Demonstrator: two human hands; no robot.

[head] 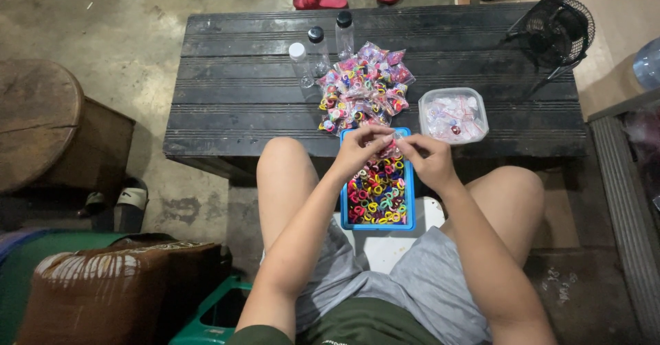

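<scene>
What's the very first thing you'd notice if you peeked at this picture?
The bright heap of small bags stuffed with colourful little rings, piled in the middle of the dark slatted table, jumps out first. Just below it, a blue tray full of loose rings sits between the person's knees, with the left hand and right hand meeting over its top edge. Three clear bottles stand left of the heap.

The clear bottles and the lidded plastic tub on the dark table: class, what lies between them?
In the head view, a heap of small packets of coloured rings lies between the clear bottles and the tub.
</scene>
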